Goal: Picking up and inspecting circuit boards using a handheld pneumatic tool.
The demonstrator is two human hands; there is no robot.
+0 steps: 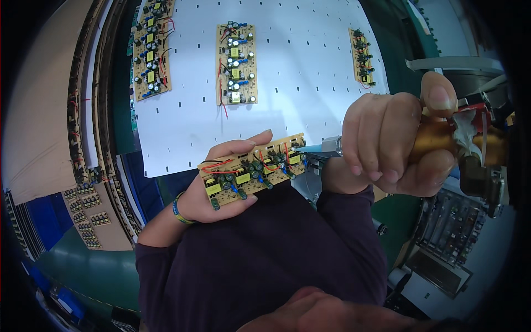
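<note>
Tan board, sloped up rightward, is clamped by left fingers. Blue-tipped tool, clamped by right fingers, is aimed at the board's right end.

It's an electronics workshop: tan rectangular circuit boards (bearing yellow blocks) lie on a white, dark-flecked sheet.

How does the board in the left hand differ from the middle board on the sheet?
The held board sits in the left hand; the middle board lies on the white sheet. The held board slants crosswise; the middle board runs up the picture. Both are tan with yellow blocks.
</note>
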